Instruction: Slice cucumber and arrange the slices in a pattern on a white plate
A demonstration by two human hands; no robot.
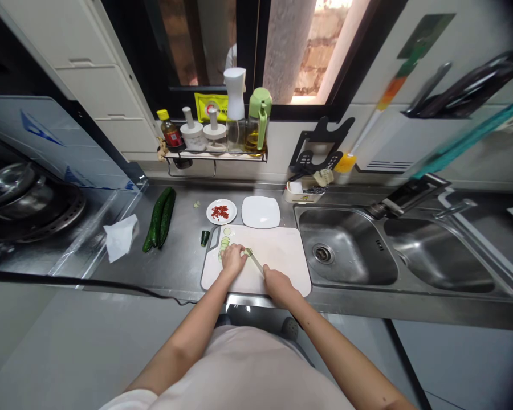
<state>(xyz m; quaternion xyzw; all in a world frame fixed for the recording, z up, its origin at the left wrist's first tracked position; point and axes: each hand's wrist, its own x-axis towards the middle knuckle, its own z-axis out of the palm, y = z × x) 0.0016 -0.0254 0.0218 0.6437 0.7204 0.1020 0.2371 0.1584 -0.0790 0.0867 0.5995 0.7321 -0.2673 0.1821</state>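
A white cutting board [282, 259] lies on the steel counter in front of me. My right hand [277, 285] is wrapped round the handle of a knife [257, 263], whose blade points up and left across the board. A small green piece, seemingly cucumber [248, 251], lies at the blade's tip. My left hand [233, 259] rests on the board just left of the blade, its fingertips close to that piece; what its fingers press on is too small to tell. Thin cucumber slices [225, 241] are spread beside and behind my left hand.
Whole cucumbers [166, 219], a cut cucumber end [204, 238] and a white tissue [120, 238] lie to the left. Behind the board are a plate of red pieces [211, 212] and a white square plate [260, 212]. A double sink [346, 245] adjoins on the right.
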